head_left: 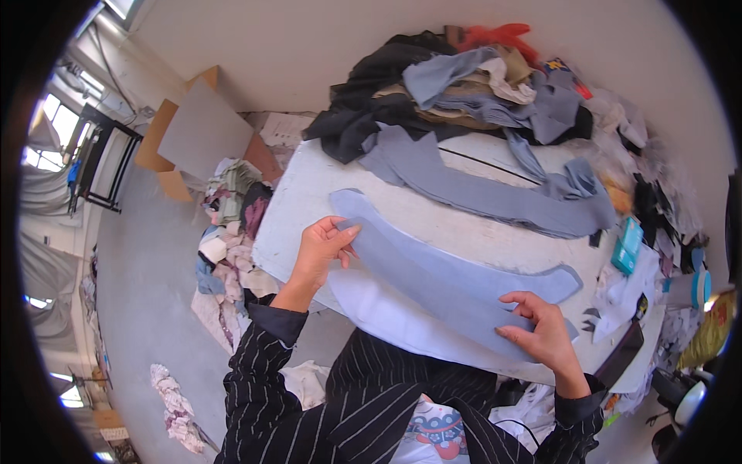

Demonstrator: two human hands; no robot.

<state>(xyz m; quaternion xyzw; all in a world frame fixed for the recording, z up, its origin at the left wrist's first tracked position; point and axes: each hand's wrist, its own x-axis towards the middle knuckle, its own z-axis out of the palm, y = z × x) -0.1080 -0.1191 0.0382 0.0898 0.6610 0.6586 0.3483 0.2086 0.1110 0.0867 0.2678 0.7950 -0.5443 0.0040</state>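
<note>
A heap of dark and grey clothes (pixel 464 85) covers the table's (pixel 309 193) far edge, a teal box (pixel 627 245) lies near its right edge, and cardboard sheets (pixel 197 127) stand on the floor beyond its left edge.

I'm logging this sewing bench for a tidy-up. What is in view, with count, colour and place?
curved fabric strip: one, light blue, near table edge, under both hands
long fabric pieces: several, grey-blue, across mid table
clothing heap: one, black, blue, tan, red, far end of table
table: one, white
small box: one, teal, right side of table
cardboard: one, brown, on floor at left
scrap pile: one, mixed colours, floor beside table
left hand: on strip's left end
right hand: pinching strip's right end
</note>
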